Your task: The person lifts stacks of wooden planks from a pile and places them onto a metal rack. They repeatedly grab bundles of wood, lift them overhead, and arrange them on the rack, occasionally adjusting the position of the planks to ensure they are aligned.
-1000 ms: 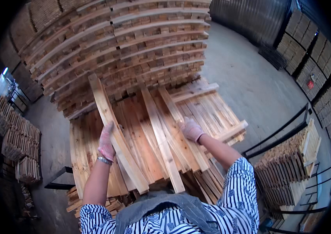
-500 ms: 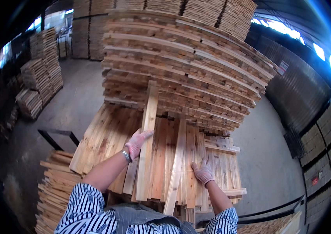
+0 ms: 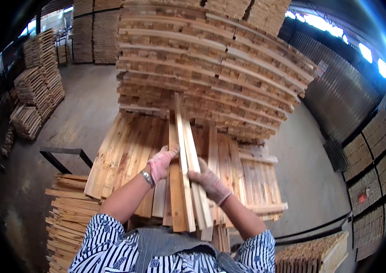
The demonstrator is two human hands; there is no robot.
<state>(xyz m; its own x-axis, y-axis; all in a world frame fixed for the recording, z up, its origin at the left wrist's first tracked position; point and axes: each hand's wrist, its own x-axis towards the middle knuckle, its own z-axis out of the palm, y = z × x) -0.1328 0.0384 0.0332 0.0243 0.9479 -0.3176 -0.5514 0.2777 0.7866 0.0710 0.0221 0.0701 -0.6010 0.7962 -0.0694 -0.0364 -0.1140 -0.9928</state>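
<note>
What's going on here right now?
A person is handling pale, narrow boards over a layer of planks laid side by side. The gloved left hand is at the boards' left side; the gloved right hand grips from the right. A tall stack of lumber stands just beyond.

- Timber workshop or storehouse
- Bare grey floor (image 3: 90, 93)
- Slat piles (image 3: 38, 84) along its left edge
- Board stacks (image 3: 83, 38) at its far-left corner
- Corrugated sheeting (image 3: 338, 88) along its right edge
</note>
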